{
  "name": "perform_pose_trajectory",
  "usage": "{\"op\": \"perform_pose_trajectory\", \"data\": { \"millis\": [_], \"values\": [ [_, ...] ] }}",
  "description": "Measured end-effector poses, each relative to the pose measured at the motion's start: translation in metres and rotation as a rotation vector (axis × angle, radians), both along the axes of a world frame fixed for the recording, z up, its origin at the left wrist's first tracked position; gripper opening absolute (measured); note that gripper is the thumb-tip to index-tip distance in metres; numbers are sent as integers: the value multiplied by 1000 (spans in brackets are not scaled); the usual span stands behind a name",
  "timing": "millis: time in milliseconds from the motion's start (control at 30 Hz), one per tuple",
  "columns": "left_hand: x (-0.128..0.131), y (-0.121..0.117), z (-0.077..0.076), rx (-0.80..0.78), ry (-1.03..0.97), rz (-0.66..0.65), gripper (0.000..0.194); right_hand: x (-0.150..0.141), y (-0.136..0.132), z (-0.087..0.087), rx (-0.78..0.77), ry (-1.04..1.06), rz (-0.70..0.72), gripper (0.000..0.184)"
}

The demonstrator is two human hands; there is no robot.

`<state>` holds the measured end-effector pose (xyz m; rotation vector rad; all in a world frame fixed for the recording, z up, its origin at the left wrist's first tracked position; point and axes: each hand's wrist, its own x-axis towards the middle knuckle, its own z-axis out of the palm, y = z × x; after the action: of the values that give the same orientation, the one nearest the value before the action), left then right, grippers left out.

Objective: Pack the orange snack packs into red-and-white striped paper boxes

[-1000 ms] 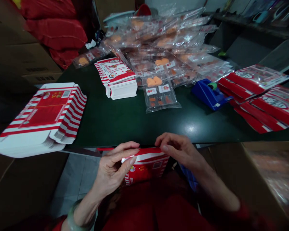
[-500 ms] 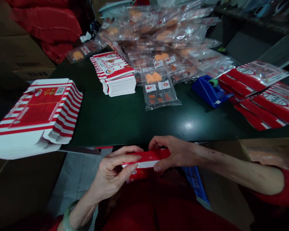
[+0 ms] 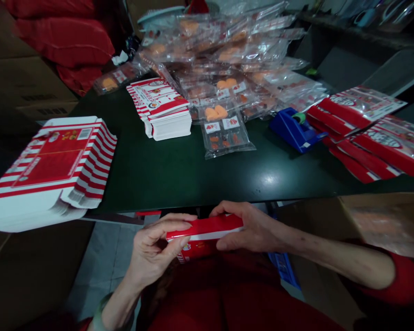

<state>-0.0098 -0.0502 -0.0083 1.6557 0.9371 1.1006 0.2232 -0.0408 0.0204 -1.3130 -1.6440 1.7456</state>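
From afar, I have the left hand (image 3: 153, 248) and right hand (image 3: 251, 229) gripping the ends of a red carton (image 3: 207, 225) just off the worktop's (image 3: 165, 177) near edge, seemingly to steady its top, as bagged packs (image 3: 227, 69) crowd the far edge.

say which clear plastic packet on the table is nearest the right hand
The flat, clear plastic packet fronting the pile: its lower edge juts closer to the right hand than any other's.

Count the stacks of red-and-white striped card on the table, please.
2: a large stack at the left of the green table, jutting over the near edge, and a smaller stack farther back, beside the clear packets. More could hide behind those.
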Motion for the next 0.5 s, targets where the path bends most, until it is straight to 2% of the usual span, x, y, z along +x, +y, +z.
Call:
{"op": "perform_pose_trajectory", "data": {
  "millis": [100, 233, 300, 367, 433, 500],
  "values": [
    [-2, 0, 6, -5, -40, -23, 13, 8, 4, 2, -44, 32, 54, 37],
    [5, -1, 21, 50, 83, -38, 3, 14, 10, 8, -52, -37, 141, 30],
    [11, 0, 26, 130, 179, -20, 7, 14, 10, 11, 66, -90, 198, 29],
    [16, 2, 27, 211, 265, -26, 14, 13, 8, 10, 272, -149, 243, 26],
    [17, 5, 24, 279, 318, -54, 20, 13, 6, 5, 470, -207, 232, 19],
    [16, 8, 22, 303, 317, -65, 19, 13, 4, -2, 546, -209, 208, 14]
  ]
}}
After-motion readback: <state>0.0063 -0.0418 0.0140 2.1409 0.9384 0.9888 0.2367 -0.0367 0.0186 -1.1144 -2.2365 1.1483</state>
